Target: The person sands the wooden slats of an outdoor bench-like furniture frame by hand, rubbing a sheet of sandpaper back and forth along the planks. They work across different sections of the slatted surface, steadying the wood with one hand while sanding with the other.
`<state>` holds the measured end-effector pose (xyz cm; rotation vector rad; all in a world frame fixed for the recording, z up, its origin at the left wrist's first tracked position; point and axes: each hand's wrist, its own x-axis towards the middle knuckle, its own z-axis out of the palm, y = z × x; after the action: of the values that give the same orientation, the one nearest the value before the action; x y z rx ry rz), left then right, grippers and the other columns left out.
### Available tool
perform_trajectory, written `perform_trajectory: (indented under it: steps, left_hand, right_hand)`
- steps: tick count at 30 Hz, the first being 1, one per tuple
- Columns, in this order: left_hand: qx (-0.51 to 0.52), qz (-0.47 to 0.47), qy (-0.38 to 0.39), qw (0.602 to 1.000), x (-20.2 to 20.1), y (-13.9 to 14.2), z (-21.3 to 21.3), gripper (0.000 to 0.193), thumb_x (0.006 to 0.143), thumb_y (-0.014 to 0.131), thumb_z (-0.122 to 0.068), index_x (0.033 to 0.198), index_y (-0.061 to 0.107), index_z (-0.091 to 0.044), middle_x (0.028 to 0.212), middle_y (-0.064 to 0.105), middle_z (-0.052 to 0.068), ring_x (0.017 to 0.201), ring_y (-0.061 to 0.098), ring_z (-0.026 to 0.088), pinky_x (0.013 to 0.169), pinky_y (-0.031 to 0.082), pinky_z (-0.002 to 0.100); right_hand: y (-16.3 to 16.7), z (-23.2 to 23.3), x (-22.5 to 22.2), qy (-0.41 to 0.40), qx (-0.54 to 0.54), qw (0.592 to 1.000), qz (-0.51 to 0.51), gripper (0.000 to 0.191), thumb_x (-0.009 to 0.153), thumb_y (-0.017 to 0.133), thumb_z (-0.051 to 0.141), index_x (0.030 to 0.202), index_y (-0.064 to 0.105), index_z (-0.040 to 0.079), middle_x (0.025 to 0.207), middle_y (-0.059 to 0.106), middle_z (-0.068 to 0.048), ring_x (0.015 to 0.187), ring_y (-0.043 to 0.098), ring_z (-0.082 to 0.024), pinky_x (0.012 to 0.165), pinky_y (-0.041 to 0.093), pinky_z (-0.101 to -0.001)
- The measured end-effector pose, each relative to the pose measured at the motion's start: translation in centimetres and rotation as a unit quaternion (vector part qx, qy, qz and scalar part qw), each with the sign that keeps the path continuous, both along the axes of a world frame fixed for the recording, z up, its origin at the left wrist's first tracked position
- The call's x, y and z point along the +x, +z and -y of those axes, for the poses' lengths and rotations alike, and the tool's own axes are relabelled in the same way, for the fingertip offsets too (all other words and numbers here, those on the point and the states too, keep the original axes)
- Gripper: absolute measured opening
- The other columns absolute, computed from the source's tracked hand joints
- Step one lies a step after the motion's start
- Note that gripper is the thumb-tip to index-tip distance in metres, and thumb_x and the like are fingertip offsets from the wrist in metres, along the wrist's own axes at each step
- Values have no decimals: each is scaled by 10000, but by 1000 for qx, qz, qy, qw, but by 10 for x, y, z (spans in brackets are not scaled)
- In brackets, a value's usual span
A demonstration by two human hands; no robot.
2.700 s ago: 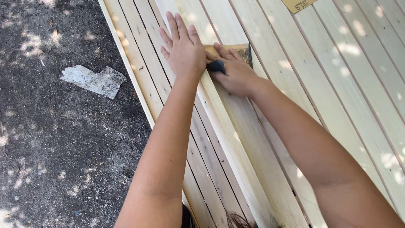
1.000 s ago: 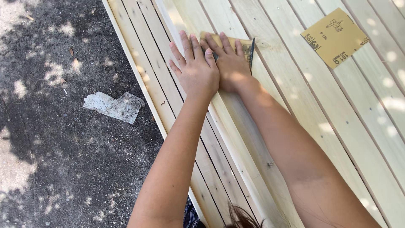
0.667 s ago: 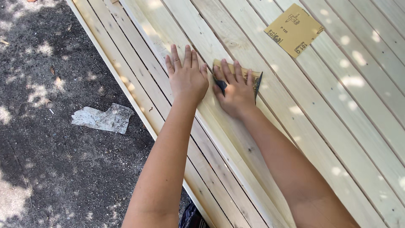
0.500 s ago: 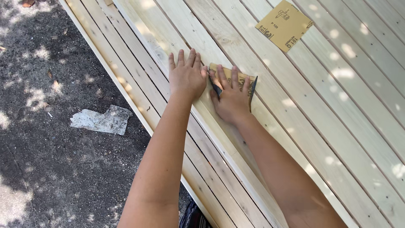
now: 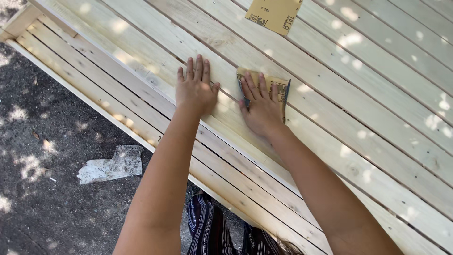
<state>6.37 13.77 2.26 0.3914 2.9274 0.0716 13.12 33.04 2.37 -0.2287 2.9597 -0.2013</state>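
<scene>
Sandpaper (image 5: 278,89), tan and folded, lies pinned under the right hand (image 5: 260,108), fingers spread flat; left hand (image 5: 194,89) likewise splayed.

1. Support: pale slatted wooden surface (image 5: 358,94), boards running diagonally, dappled with sunlight.
2. Flat on it: a sheet of tan sandpaper (image 5: 274,13) at the top edge; a second sandpaper piece (image 5: 282,89) mid-board.
3. Both hands lie flat on the boards.

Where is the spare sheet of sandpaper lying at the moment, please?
The spare sandpaper sheet lies on the wooden slats at the head view's top edge, beyond the right hand.
</scene>
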Motion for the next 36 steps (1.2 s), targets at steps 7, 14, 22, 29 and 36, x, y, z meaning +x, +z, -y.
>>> perform_trajectory:
  steps: [7,14,22,29,36]
  left_hand:
    - [21,46,-167,985,4,-14,-10,834,1017,293,-601,1636,35,-105,1715,-38,113,1571,-27,335,1250,50,513]
    - [-6,68,-202,977,5,-12,-28,792,1025,256,-596,1639,9,-160,1708,-97,73,1561,-101,341,1252,-2,523]
    - [8,35,-227,973,2,-21,-36,762,1040,267,-563,1647,44,-160,1724,-61,42,1571,-93,324,1259,-4,518]
    - [51,15,-237,970,3,-26,-28,729,1050,296,-517,1644,96,-143,1726,3,41,1579,-21,306,1261,22,509]
    - [107,-20,-239,965,-6,-36,-28,626,1080,287,-404,1643,181,-152,1723,100,6,1582,50,264,1268,62,500]
  right_hand:
    - [11,-9,36,-112,69,987,94,653,1039,265,508,1637,90,311,1721,-26,70,1570,-46,-323,1222,-18,-623]
    - [18,8,67,-93,12,995,43,666,1029,263,498,1638,85,299,1716,-11,57,1561,-50,-307,1197,-34,-628]
    - [11,-9,34,-156,37,985,64,581,1055,242,526,1617,167,398,1709,15,104,1567,-43,-291,1223,-39,-606]
    - [23,-5,86,-57,-100,986,117,558,1048,291,501,1599,278,418,1658,194,188,1580,33,-187,1275,-42,-501]
    - [15,-1,35,-62,-67,996,18,548,1064,312,468,1598,273,350,1665,260,106,1558,46,-213,1231,-55,-516]
